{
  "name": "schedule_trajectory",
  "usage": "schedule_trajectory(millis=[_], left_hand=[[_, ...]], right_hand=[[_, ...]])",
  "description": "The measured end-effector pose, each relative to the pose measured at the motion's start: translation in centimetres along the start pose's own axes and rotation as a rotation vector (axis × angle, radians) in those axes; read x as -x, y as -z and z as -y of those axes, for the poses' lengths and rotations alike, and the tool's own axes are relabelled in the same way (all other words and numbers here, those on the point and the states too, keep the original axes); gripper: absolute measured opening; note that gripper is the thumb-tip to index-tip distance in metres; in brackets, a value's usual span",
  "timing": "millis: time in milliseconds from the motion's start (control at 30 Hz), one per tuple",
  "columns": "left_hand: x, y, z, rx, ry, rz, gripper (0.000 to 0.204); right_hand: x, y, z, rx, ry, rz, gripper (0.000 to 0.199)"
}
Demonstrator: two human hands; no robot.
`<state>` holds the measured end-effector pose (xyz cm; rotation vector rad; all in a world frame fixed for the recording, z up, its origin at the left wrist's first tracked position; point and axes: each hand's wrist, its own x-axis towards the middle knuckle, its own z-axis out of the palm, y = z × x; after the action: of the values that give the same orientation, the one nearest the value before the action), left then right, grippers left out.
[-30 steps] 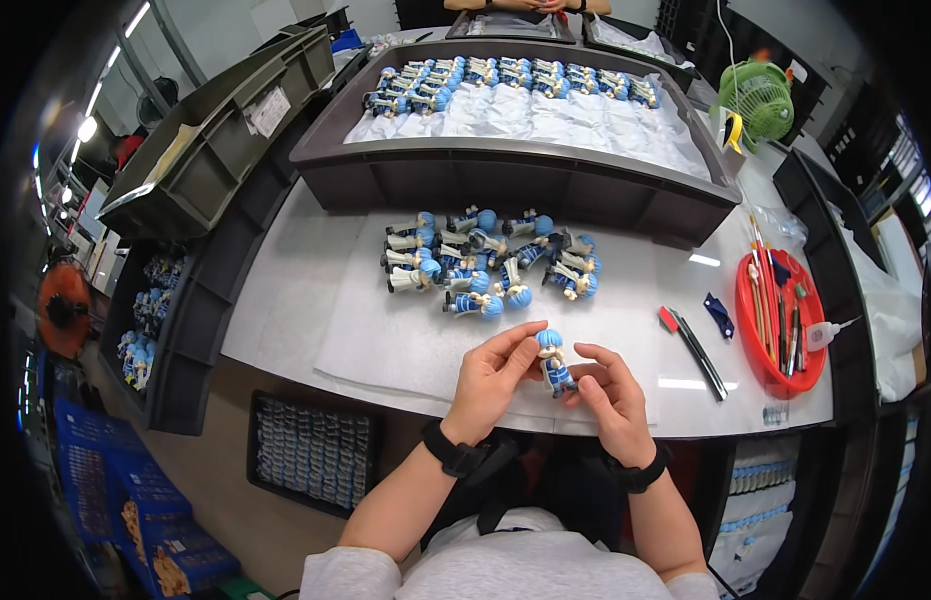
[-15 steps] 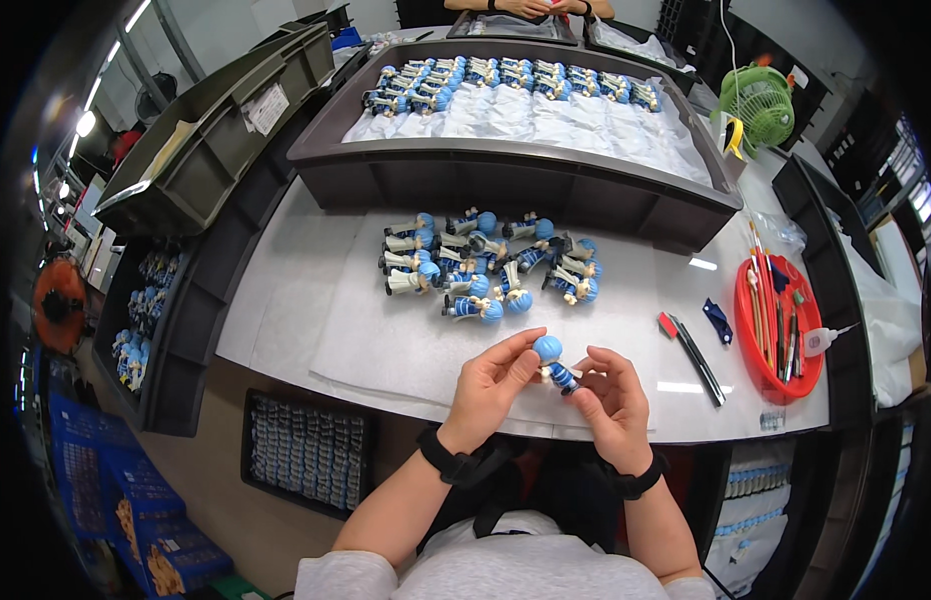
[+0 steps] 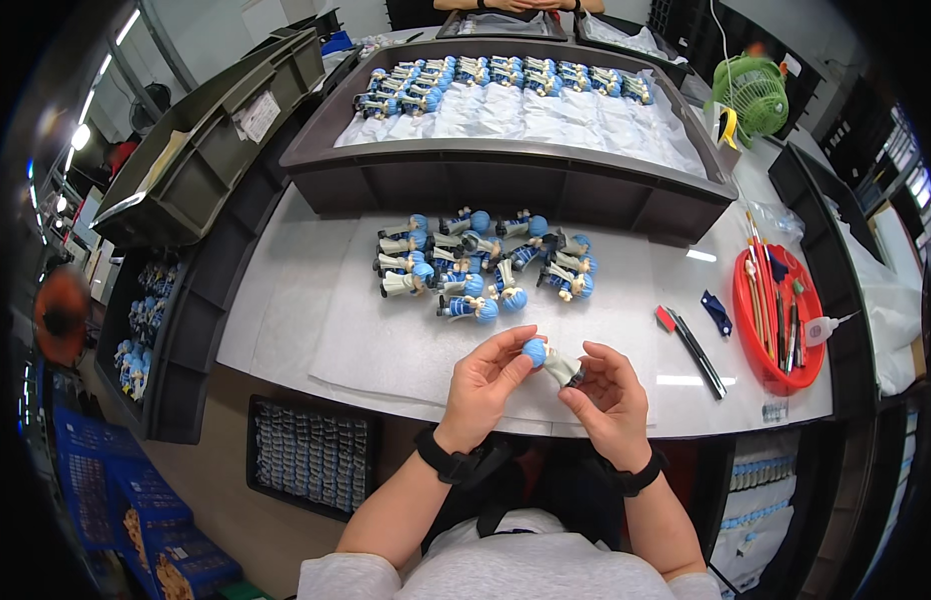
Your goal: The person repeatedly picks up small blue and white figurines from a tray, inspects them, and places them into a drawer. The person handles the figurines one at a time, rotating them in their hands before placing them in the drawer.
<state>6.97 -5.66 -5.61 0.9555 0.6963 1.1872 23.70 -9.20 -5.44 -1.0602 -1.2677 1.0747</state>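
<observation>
Above the near table edge I hold one small figurine (image 3: 562,366) with a light-blue head and a pale cape, tilted with its head to the left. My left hand (image 3: 481,392) pinches it by the head between thumb and fingers. The thumb and fingers of my right hand (image 3: 616,402) curl around the dark feet end. Beyond my hands lies a loose pile of similar figurines (image 3: 473,283), in blue clothes and pale capes, on a white sheet (image 3: 356,340).
A large dark tray (image 3: 506,185) with figurine rows on white wrap stands behind the pile. To the right are black pens (image 3: 698,355) and a red basket (image 3: 818,362) of brushes. Crates (image 3: 176,310) line the left. A person's hands (image 3: 516,4) show at the far side.
The figurine has been turned in my fingers: its blue striped clothing faced up before, and now its pale cape does. My hands stay in nearly the same place.
</observation>
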Motion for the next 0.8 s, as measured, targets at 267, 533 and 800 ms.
schedule_trajectory(millis=[267,533,800], left_hand=[[0.43,-1.04,0.3,-0.192,0.03,0.001,0.033],[0.33,-1.05,0.03,-0.246,0.043,0.014,0.033],[0.57,-0.58,0.07,-0.11,-0.03,0.008,0.036]], right_hand=[[0.26,0.69,-0.46,-0.189,-0.021,0.004,0.052],[0.16,0.65,-0.06,-0.187,0.014,0.035,0.053],[0.32,0.6,-0.16,-0.183,0.024,0.078,0.046]])
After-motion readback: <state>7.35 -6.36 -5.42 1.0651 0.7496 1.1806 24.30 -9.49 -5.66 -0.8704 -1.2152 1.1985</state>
